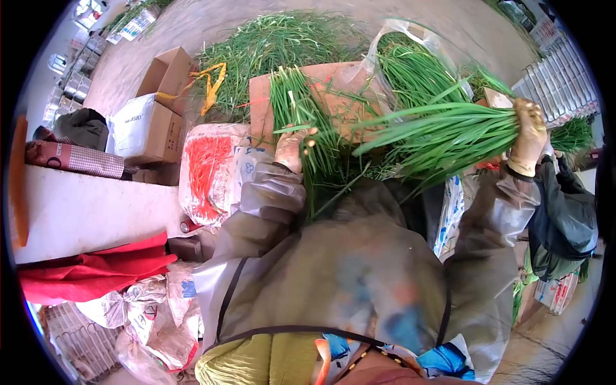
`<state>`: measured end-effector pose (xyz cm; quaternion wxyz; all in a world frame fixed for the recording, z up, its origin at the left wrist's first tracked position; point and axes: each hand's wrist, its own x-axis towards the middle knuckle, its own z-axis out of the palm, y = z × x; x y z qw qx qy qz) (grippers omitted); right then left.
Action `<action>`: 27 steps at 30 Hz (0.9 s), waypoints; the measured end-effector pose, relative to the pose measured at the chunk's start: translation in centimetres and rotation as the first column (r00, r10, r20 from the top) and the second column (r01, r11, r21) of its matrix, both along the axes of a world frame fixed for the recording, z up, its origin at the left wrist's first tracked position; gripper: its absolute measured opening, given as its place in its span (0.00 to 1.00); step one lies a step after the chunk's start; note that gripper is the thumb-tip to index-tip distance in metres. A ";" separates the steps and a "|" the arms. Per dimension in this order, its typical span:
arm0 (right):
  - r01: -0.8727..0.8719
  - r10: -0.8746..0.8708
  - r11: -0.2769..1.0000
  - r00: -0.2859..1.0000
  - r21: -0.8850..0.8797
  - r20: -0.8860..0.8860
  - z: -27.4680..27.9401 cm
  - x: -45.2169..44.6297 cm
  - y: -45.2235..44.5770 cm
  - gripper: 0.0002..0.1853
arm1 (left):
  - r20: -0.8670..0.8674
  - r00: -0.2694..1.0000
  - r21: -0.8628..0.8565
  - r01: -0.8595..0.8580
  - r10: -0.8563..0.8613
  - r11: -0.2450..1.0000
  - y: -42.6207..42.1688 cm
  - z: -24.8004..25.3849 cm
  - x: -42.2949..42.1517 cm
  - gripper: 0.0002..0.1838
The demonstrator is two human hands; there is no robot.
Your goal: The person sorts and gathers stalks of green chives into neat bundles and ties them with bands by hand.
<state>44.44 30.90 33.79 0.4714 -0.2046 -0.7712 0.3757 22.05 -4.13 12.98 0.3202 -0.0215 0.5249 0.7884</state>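
My right hand (529, 131), in a pale soiled glove, is raised at the right and closed round one end of a big bunch of garlic chives (443, 131). The long green leaves of that bunch fan out leftward in front of me. My left hand (293, 149), gloved too, is closed on a smaller bunch of chives (290, 96), which points up and away from me; leaves also hang below the hand. Beneath both bunches lies a cardboard sheet (260, 106) with loose leaves on it. Some fingers of the left hand are hidden by the stalks.
A heap of chives (276, 45) covers the floor ahead. More lie in a clear plastic bag (401, 27). Left stand a bundle of red ties (206, 173), an open carton (168, 77) and a white table (96, 205). Another person (564, 212) is close by on the right.
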 end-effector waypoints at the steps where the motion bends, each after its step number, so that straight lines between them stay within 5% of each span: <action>1: -0.003 0.003 1.000 1.000 -0.002 -0.007 -0.3 -0.2 -0.2 0.05 | -0.050 0.999 -0.022 0.011 -0.012 1.000 -0.3 0.7 -0.1 0.09; 5: -0.562 0.604 0.797 0.742 -0.222 0.290 -1.6 -1.7 -3.3 0.05 | -0.196 0.979 0.289 0.120 -0.064 0.950 -1.0 2.8 0.6 0.11; 6: -0.565 0.681 0.677 0.723 -0.472 0.110 -0.7 -2.1 -6.7 0.05 | -0.201 0.977 0.286 0.129 -0.072 0.950 -1.0 3.5 0.9 0.11; 7: -0.603 0.733 0.661 0.645 -0.447 0.214 -1.4 -3.2 -7.3 0.06 | -0.168 0.974 0.379 0.203 -0.149 0.903 -1.1 4.6 1.3 0.12; 8: -0.568 0.744 0.560 0.665 -0.603 0.065 -3.3 -4.3 -8.0 0.08 | -0.141 0.963 0.468 0.270 -0.231 0.842 -1.2 5.4 1.7 0.13; 10: -0.563 0.806 0.468 0.588 -0.681 0.068 -5.2 -5.8 -9.2 0.08 | -0.112 0.927 0.561 0.357 -0.359 0.747 -1.5 5.4 1.9 0.15; 13: -0.598 0.812 0.373 0.580 -0.710 -0.062 -6.5 -6.9 -12.4 0.11 | -0.133 0.818 0.532 0.535 -0.559 0.656 -1.8 5.5 1.9 0.17; 16: -0.686 0.829 0.234 0.511 -0.689 -0.227 -7.2 -7.3 -13.5 0.13 | -0.223 0.893 0.393 0.450 -0.391 0.802 -1.6 6.2 3.4 0.17; 21: -0.642 0.801 0.357 0.584 -0.678 -0.132 -7.2 -7.9 -14.2 0.10 | -0.393 0.834 0.245 0.501 -0.388 0.830 -0.6 7.2 5.0 0.11; 22: -0.625 0.789 0.427 0.610 -0.653 -0.068 -7.6 -8.1 -13.8 0.09 | -0.386 0.835 0.250 0.504 -0.393 0.827 -0.3 7.7 5.2 0.11; 24: -0.593 0.775 0.412 0.627 -0.692 -0.075 -8.1 -8.0 -13.7 0.10 | -0.319 0.751 -0.012 0.607 -0.578 0.795 0.2 8.1 5.6 0.10; 27: -0.590 0.767 0.371 0.630 -0.717 -0.121 -7.2 -7.2 -14.4 0.13 | -0.219 0.710 -0.057 0.675 -0.669 0.736 1.0 7.7 5.9 0.12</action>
